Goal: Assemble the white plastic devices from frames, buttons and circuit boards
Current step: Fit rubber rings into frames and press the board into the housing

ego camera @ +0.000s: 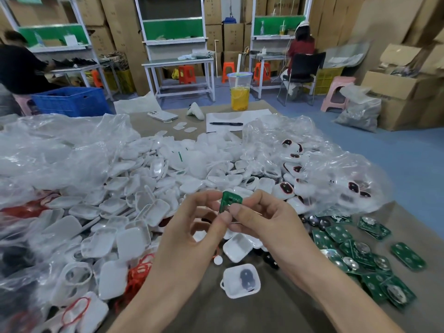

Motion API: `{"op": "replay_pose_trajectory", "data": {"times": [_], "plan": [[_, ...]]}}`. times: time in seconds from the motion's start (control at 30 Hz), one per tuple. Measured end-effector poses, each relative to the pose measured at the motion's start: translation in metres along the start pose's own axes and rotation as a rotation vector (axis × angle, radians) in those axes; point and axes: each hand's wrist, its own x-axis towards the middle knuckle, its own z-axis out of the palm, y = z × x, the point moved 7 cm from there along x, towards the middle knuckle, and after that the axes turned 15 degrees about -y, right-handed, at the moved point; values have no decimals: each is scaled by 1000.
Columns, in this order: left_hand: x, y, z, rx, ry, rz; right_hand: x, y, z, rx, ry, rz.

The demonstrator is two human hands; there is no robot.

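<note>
A workshop walled with stacked cartons (115, 32), white-framed benches (179, 61) along the back, one person seated at the right-hand bench (301, 48) and another bent over at the far left (19, 63). In front of me is a brown desk (240, 316) buried in parts. Both hands are raised just above it and meet on one small green board (229, 200), which stands on edge between them. The left hand (192, 227) pinches the board's left and lower edge with curled fingers (204, 195). The right hand (266, 219) pinches the right side, its thumb against the face. Left of the board and beyond it spreads a heap of white shells (134, 188), partly under loose clear plastic (60, 150). Nearer than the board lie two shells apart from the heap: an empty one (237, 246) just below the hands, and nearer still one with a dark piece (241, 281) sitting in it. A small white disc (218, 260) lies between those two. Below and left of the board is a tangle of red bands (139, 270). To the right of the board more green boards (355, 255) lie scattered, several overlapping. Beyond and right of it a clear bag (336, 169) holds white devices (288, 188) with dark, red-rimmed faces. Far beyond the board, at the desk's far edge, stand a cup (239, 91) of yellow drink, a sheet of paper (237, 118) with a pen (225, 124) on it, and a phone (163, 116) lying face down.
</note>
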Motion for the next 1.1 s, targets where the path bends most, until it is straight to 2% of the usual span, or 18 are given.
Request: {"op": "replay_pose_trajectory", "data": {"times": [0.57,0.8,1.1], "plan": [[-7,10,-2,562,-30,228,-2,-8,9,24,-105,1],[-11,5,-3,602,-74,234,-3,-10,10,26,-89,13],[-7,-2,-3,588,-52,210,-6,-11,4,54,-76,5]]}}
